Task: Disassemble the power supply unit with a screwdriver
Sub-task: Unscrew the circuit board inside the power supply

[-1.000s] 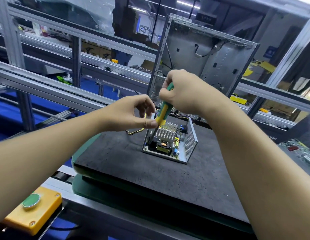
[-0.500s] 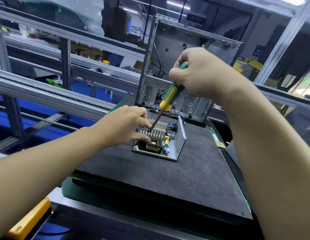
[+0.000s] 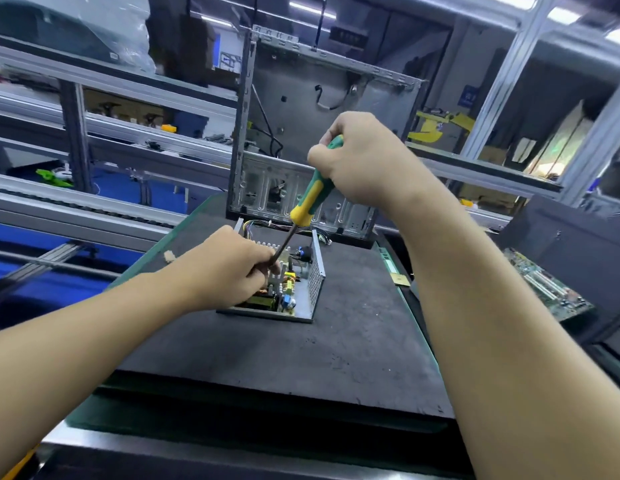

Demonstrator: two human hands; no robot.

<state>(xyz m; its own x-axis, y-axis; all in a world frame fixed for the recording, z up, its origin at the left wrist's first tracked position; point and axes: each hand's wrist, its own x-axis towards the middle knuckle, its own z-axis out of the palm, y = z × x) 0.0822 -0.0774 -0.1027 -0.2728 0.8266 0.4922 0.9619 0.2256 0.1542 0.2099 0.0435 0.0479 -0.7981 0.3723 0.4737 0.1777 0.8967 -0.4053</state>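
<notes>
Power supply unit (image 3: 316, 278), cover off, sits flat near the centre of a dark grey work mat (image 3: 336, 358). It is an open steel tray with a perforated right wall. Inside are a finned heat sink at the back, a yellow-taped transformer and a blue capacitor toward the front right. A multicoloured wire bundle (image 3: 263, 224) leaves its rear edge.

Far left of the unit, beyond the mat, is a bright green object (image 3: 53, 176), too blurred to identify. Nearer, left of the unit at the mat's edge, lies a small tan scrap (image 3: 168, 255).

Left hand (image 3: 228, 268) lies over the unit's left half, fingers curled round the lower shaft of the screwdriver (image 3: 312, 194). The tip is hidden behind those fingers, inside the unit.

The screwdriver has a green and yellow handle and a dark shaft. It is tilted, with the handle up and to the right, above the unit's rear.

Right hand (image 3: 360, 161), above the unit, is clenched round the top of the handle.

Behind the unit a bare computer case (image 3: 301, 98) stands upright with its side open.

Right of the unit, at the mat's edge, is a small gold tag (image 3: 402, 280). Further right, off the mat, is a green circuit board (image 3: 544, 289) with pale slots. Far up and right of the unit is a blue sign (image 3: 468, 95) with white marks too blurred to read.
</notes>
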